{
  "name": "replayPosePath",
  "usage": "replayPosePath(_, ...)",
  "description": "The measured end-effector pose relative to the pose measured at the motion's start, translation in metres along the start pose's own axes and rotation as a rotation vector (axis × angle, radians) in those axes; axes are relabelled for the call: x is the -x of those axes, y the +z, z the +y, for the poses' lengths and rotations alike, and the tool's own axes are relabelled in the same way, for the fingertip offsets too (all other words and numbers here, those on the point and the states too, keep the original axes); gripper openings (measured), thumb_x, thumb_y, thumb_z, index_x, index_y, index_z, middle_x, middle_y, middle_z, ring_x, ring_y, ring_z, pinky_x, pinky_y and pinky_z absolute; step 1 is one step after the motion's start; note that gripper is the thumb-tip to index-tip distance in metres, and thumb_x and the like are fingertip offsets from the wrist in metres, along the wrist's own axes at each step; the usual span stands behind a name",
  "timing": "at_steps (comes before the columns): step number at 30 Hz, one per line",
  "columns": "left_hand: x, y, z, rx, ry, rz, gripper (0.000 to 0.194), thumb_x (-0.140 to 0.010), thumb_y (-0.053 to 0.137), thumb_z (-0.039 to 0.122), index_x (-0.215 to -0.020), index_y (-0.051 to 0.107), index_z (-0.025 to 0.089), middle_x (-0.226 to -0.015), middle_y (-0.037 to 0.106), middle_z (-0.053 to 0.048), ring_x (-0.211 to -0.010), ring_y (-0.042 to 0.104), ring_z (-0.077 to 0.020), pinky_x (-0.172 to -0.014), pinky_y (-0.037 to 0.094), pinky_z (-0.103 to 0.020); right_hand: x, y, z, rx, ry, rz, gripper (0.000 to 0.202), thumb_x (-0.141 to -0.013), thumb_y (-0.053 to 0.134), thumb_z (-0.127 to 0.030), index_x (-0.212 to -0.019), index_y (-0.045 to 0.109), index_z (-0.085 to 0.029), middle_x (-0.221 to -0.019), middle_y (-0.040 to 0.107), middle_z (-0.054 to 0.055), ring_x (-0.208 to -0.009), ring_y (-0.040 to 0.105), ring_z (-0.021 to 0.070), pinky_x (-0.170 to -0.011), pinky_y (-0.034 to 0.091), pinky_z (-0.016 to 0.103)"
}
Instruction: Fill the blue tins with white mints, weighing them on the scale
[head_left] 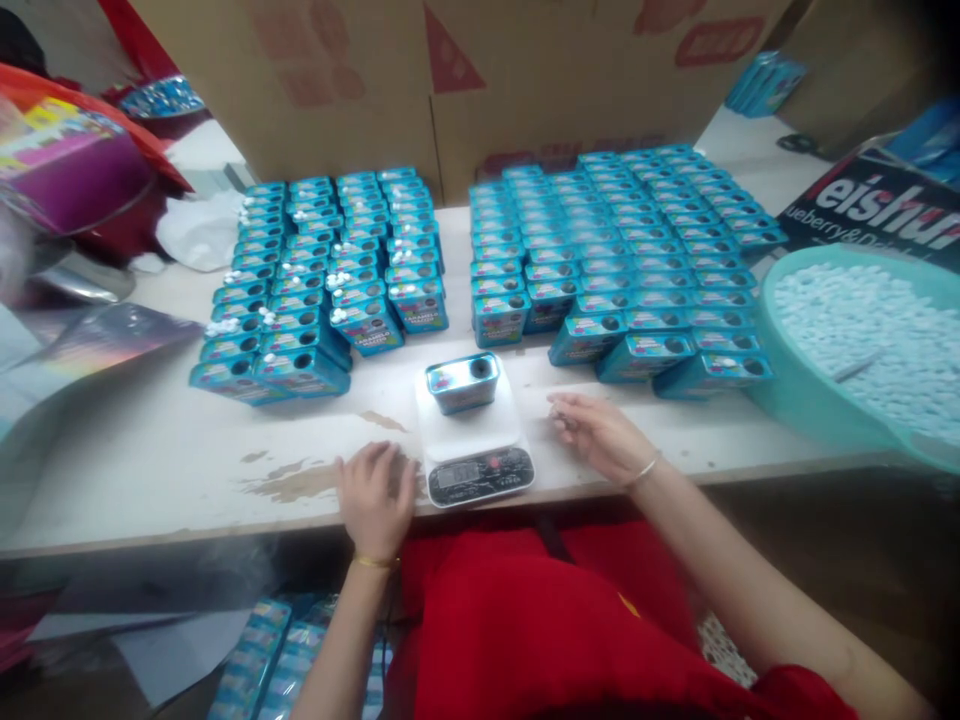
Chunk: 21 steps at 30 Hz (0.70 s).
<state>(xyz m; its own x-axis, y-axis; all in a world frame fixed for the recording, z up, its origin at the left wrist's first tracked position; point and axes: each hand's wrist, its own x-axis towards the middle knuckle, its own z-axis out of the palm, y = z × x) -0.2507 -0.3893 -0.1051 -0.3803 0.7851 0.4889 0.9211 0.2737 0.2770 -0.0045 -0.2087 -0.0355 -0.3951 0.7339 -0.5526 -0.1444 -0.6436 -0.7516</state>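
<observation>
A white kitchen scale [471,435] with a dark display panel sits near the table's front edge. One blue tin [461,385] stands upright on its plate, the round hole in its top open. My left hand [377,495] rests on the table just left of the scale, fingers spread and holding nothing. To the right of the scale, my right hand [600,435] is closed in a pinch around something small and dark that I cannot make out. Rows of blue tins stand beyond the scale in a left group [367,325] and a right group [499,318].
White candies lie on top of several left-group tins. A green basin [795,350] full of white candies [870,320] stands at the right, a utensil lying in it. A large cardboard box [360,110] closes off the back. A purple container [82,180] is at far left.
</observation>
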Motion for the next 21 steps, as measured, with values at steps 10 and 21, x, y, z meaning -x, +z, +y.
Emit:
replayPosePath(10, -0.002, -0.001, 0.002, -0.008, 0.012, -0.001, 0.024, -0.083, 0.060, 0.032, -0.102, 0.061, 0.018, -0.106, 0.064, -0.010, -0.103, 0.056, -0.0234, -0.108, 0.027, -0.050, 0.014, 0.037, -0.015, 0.425, -0.343, 0.034, 0.034, -0.070, 0.069, -0.048, -0.066, 0.056, -0.016, -0.058, 0.050, -0.003, -0.051, 0.039, 0.0072, -0.047, 0.030, 0.022)
replayPosePath(21, -0.001, -0.001, 0.001, -0.013, 0.028, 0.009, 0.023, -0.082, 0.061, 0.032, -0.101, 0.061, 0.019, -0.105, 0.065, -0.009, -0.101, 0.057, -0.0230, -0.108, 0.027, -0.051, -0.003, 0.076, -0.033, 0.701, -0.789, -0.010, 0.027, -0.083, 0.059, -0.042, -0.086, 0.067, -0.017, -0.077, 0.062, 0.002, -0.068, 0.051, 0.0128, -0.065, 0.041, 0.026)
